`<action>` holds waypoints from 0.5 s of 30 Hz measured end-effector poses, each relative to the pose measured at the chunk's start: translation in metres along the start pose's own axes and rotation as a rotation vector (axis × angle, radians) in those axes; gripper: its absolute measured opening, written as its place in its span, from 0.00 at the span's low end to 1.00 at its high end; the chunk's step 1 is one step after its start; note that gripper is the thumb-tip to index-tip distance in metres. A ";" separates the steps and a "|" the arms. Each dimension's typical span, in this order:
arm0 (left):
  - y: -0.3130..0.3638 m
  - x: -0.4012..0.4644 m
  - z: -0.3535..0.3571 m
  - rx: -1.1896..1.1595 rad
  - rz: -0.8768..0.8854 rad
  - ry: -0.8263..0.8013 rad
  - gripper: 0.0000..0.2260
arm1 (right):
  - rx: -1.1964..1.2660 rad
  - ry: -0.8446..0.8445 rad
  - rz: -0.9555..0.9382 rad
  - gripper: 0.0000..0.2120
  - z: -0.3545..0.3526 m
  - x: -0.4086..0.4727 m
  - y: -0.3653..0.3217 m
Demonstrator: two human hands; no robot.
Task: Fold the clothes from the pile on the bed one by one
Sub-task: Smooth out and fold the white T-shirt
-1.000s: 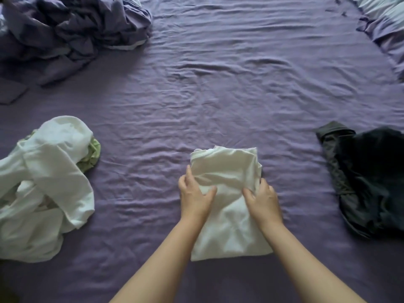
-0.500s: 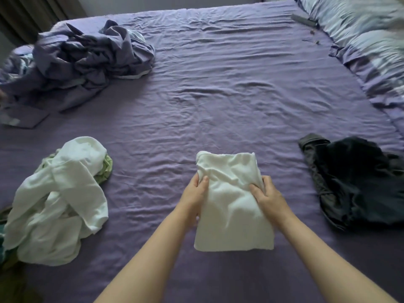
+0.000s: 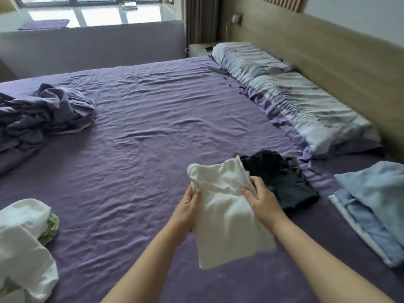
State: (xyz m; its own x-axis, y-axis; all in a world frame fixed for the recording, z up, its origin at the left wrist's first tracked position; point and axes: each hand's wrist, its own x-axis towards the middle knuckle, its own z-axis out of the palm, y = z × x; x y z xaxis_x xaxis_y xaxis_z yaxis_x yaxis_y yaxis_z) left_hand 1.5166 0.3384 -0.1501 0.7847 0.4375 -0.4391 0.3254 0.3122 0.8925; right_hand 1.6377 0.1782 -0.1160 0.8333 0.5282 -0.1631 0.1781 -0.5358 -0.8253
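— Garment first: folded white garment [image 3: 227, 217] up off the purple sheet [image 3: 135, 171], carried between both hands just in front of the dark clothing [image 3: 284, 180].

— Grip?

— Left hand [image 3: 185, 212] clamped on the left edge, thumb over the top layer, fingers hidden underneath. Right hand [image 3: 263, 201] pinching the right edge near the upper corner, thumb on top, fingers curled round the cloth.

— Advice for the carry?

— Keep both grips level so the layers stay stacked. Lower corner hanging loose and free, likely to fall open if tilted further. Better to slide one palm flat beneath before setting down.

— Destination?

— Probably the folded blue stack [image 3: 376, 215] at the right, or a bare patch of sheet beside it; hard to say which. Set down flat, then press out the creases near the top fold.

— Arm pose?

— Both forearms reaching forward from the bottom edge, converging slightly, wrists bent gently inward, right forearm angled toward the blue stack side.

— Remaining work?

— Unfolded white pile [image 3: 24, 239] at the left, with something green [image 3: 51, 228] tucked under it, not yet done.
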 end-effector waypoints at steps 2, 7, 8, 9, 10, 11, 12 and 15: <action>0.007 0.005 0.021 0.043 -0.018 -0.039 0.17 | -0.018 0.017 0.009 0.10 -0.024 0.006 0.006; 0.027 0.023 0.078 0.056 -0.059 -0.125 0.18 | -0.069 0.004 0.034 0.10 -0.076 0.035 0.036; 0.029 0.028 0.091 0.060 -0.075 -0.151 0.20 | -0.079 -0.010 0.040 0.10 -0.087 0.044 0.044; 0.030 0.036 0.103 0.070 -0.095 -0.173 0.25 | -0.087 -0.022 0.043 0.10 -0.098 0.053 0.052; 0.029 0.045 0.115 0.083 -0.114 -0.191 0.31 | -0.098 -0.032 0.043 0.10 -0.108 0.064 0.061; 0.028 0.054 0.127 0.090 -0.124 -0.196 0.34 | -0.112 -0.042 0.041 0.10 -0.119 0.075 0.069; 0.027 0.063 0.139 0.099 -0.125 -0.189 0.36 | -0.128 -0.048 0.040 0.10 -0.129 0.086 0.078; 0.027 0.095 0.174 0.107 -0.113 -0.181 0.36 | -0.154 -0.082 0.045 0.10 -0.156 0.118 0.102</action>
State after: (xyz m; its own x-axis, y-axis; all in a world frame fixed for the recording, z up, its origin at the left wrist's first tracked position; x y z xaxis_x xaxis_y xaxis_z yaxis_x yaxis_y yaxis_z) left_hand 1.6912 0.2415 -0.1503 0.8189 0.2433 -0.5198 0.4629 0.2554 0.8488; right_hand 1.8362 0.0833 -0.1355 0.7981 0.5495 -0.2469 0.2244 -0.6516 -0.7246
